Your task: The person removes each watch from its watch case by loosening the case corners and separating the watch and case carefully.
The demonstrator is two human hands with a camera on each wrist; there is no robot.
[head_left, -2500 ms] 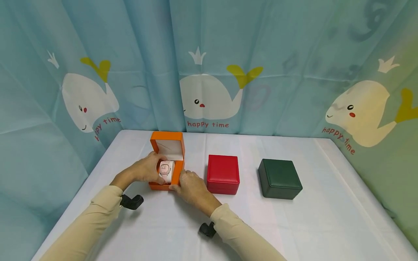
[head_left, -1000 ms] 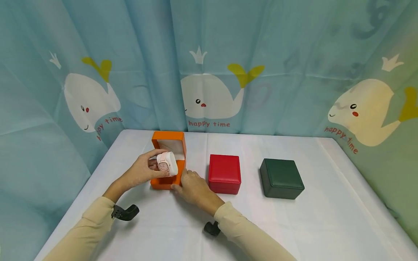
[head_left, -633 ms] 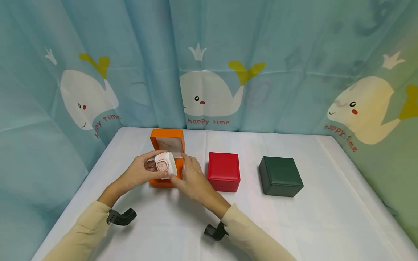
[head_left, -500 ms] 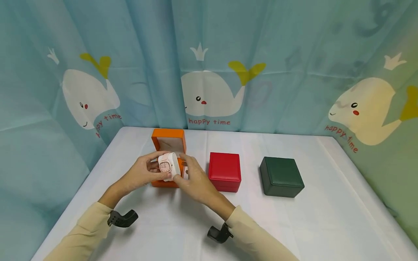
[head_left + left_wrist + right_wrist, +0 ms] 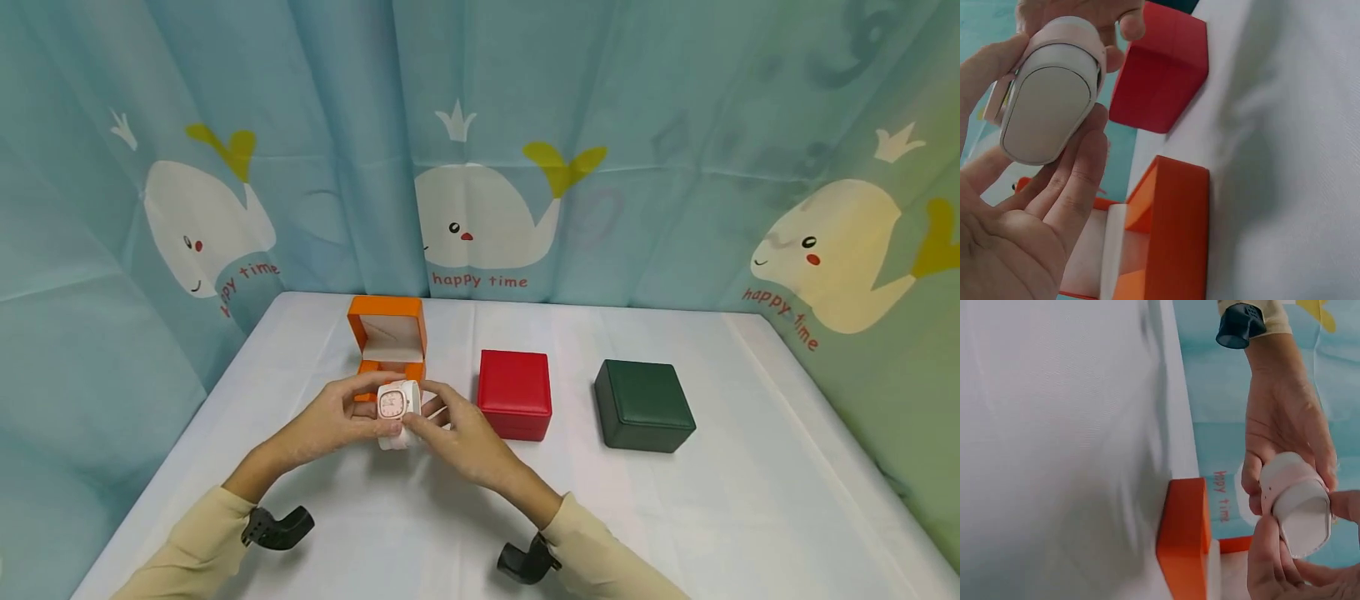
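A pale pink wristwatch point(image 5: 392, 405) with a square face is wrapped round a white watch cushion point(image 5: 1047, 115). It is up off the table, just in front of the open orange watch box point(image 5: 386, 305). My left hand point(image 5: 335, 421) grips the cushion from the left, thumb by the watch face and fingers behind. From the other side, my right hand point(image 5: 471, 439) pinches the watch and cushion between thumb and fingers. In the right wrist view, the pink strap point(image 5: 1291, 481) shows round the cushion's middle, both hands on it.
Right of the orange box stands a closed red box point(image 5: 514, 392), and farther right a closed dark green box point(image 5: 645, 404). A white cloth covers the table point(image 5: 720, 517). Behind it hangs a blue curtain point(image 5: 337, 208) printed with whales.
The left hand has lifted the watch on its cushion out of the orange box and brought it nearer. The right hand has left the box's side and taken hold of the watch too.
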